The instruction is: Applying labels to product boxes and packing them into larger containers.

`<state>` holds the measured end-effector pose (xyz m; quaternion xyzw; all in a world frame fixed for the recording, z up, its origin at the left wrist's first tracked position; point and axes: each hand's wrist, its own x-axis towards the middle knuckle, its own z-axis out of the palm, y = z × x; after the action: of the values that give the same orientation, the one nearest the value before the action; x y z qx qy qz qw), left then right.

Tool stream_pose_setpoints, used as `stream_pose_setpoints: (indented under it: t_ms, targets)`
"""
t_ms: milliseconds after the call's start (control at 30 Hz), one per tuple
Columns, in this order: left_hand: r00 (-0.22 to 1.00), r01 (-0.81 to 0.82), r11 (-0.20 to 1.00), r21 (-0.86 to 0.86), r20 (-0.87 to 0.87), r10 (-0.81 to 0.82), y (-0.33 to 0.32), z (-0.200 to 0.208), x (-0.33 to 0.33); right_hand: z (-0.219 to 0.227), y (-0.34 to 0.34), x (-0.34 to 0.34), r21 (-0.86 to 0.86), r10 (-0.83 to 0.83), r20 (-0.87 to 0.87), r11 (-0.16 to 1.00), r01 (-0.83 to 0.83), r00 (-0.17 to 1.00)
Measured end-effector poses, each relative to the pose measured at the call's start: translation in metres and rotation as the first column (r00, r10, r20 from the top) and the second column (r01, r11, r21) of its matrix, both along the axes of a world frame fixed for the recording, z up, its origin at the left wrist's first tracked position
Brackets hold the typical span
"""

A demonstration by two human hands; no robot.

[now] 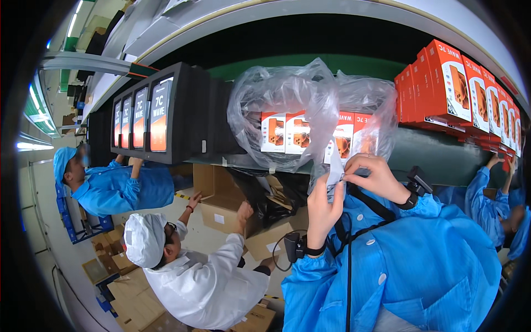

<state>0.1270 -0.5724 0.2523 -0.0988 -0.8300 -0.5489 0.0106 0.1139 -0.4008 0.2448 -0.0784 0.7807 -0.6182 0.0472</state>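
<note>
A small white paper strip (334,170), perhaps a sheet of labels, stands up between my hands at the front edge of the bench. My left hand (325,209) pinches its lower part between thumb and fingers. From the right, my right hand (377,176) reaches its edge with thumb and forefinger pressed together. Just beyond lie red and white phone boxes (273,133) in a row, inside a crumpled clear plastic bag (246,102). Part of the bag hangs in front of the boxes and hides some of them.
Stacked orange boxes (451,83) stand at the right. On the left, a black tray (188,110) holds several phones with lit-looking faces. A person in white (204,282) leans over an open carton (218,213); other people in blue work at both sides.
</note>
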Motion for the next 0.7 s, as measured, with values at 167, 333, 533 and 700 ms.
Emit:
stream_pose_setpoints:
  t_ms: [167, 333, 533, 700]
  targets:
    - [0.956, -0.287, 0.927, -0.241, -0.139, 0.26, 0.019, -0.017, -0.001, -0.006, 0.011, -0.003, 0.02, 0.019, 0.009, 1.0, -0.02, 1.0]
    - [0.964, -0.105, 0.994, -0.005, 0.245, 0.103, -0.021, -0.033, 0.004, -0.023, 0.05, -0.025, -0.12, -0.048, 0.326, 0.989, 0.091, 0.944]
    - [0.924, 0.376, 0.904, -0.205, 0.16, -0.348, 0.035, -0.187, 0.01, -0.101, 0.068, -0.057, -0.262, -0.061, 0.291, 0.955, 0.141, 0.955]
    - [0.779, 0.605, 0.789, -0.105, 0.28, -0.56, 0.071, -0.189, 0.04, -0.177, 0.053, -0.045, -0.159, 0.095, 0.341, 0.986, -0.042, 0.935]
